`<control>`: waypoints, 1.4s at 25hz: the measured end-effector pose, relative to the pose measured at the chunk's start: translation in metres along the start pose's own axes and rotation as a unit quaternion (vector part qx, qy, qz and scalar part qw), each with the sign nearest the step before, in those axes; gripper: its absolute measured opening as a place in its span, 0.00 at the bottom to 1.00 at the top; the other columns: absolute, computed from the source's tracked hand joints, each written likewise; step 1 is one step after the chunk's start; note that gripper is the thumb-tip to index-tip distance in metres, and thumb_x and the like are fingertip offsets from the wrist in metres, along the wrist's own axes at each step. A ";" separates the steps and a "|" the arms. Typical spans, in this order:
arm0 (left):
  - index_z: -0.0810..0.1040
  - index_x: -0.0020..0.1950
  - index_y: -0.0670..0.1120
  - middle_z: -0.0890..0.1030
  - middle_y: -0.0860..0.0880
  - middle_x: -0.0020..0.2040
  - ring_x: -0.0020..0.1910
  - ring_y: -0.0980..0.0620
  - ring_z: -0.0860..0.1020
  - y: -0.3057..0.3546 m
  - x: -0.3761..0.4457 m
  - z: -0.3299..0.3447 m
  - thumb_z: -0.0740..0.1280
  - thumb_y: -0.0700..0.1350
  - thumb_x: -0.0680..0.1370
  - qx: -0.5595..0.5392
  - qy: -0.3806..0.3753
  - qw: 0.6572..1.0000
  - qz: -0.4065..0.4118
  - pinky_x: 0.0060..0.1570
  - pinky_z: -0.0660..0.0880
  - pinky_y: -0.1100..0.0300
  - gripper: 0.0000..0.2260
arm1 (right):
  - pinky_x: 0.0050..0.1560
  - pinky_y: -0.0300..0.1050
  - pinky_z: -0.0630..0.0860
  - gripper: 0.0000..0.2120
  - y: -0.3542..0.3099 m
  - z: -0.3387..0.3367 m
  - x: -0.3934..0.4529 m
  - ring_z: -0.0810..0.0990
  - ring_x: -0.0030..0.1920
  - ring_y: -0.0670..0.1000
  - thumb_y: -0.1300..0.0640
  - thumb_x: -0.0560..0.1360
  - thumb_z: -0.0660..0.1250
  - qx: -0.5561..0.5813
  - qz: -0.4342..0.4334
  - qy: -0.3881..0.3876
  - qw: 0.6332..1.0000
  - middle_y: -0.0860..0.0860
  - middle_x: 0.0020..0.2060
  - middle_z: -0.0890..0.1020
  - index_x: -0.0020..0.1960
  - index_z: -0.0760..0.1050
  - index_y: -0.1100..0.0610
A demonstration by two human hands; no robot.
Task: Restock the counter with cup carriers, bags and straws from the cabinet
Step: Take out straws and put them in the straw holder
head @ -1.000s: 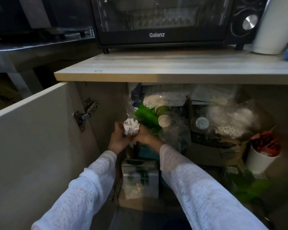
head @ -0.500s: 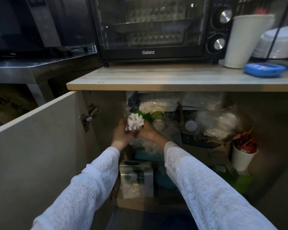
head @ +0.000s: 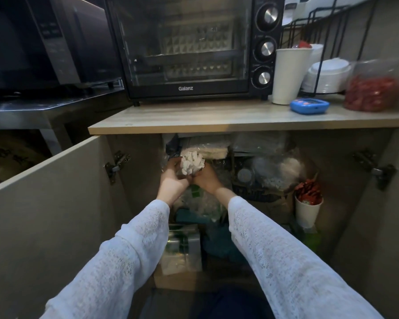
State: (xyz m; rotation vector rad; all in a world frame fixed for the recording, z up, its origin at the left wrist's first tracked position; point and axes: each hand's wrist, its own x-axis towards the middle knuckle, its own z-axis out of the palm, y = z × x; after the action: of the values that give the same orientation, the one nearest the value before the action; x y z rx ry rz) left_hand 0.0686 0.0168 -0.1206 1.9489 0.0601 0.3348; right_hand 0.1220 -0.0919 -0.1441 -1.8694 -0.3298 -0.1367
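Observation:
Both my hands are inside the open cabinet under the wooden counter (head: pixel 217 120). My left hand (head: pixel 172 181) and my right hand (head: pixel 206 178) together grip a bundle of white paper-wrapped straws (head: pixel 191 162), held upright with its ends facing me, just below the counter's edge. A clear plastic wrap hangs from the bundle below my hands. Behind it the cabinet holds plastic bags of white supplies (head: pixel 272 171) and a flat white stack (head: pixel 213 151).
Cabinet doors stand open at left (head: pixel 55 203) and right (head: pixel 382 215). A black toaster oven (head: pixel 189 47), white cup (head: pixel 288 77), blue timer (head: pixel 309 106) and a bag of red packets (head: pixel 373 90) sit on the counter. A cup of red packets (head: pixel 308 208) stands in the cabinet.
Both hands have lifted the straw bundle upward, closer to the counter's underside. My view has tilted up, bringing more of the countertop into sight.

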 end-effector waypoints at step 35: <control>0.73 0.65 0.34 0.83 0.37 0.54 0.47 0.46 0.85 0.030 -0.036 0.040 0.67 0.38 0.78 -0.074 -0.120 0.989 0.042 0.57 0.80 0.48 0.17 | 0.55 0.36 0.77 0.19 0.013 -0.077 -0.069 0.81 0.53 0.45 0.66 0.66 0.78 0.091 0.008 0.022 0.996 0.52 0.53 0.83 0.54 0.79 0.59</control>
State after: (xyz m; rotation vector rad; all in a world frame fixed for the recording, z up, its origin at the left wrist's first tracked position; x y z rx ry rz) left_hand 0.0408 -0.0384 -0.1150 1.8335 -0.1996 0.1524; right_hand 0.0649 -0.1796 -0.1491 -1.6866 -0.2875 -0.1320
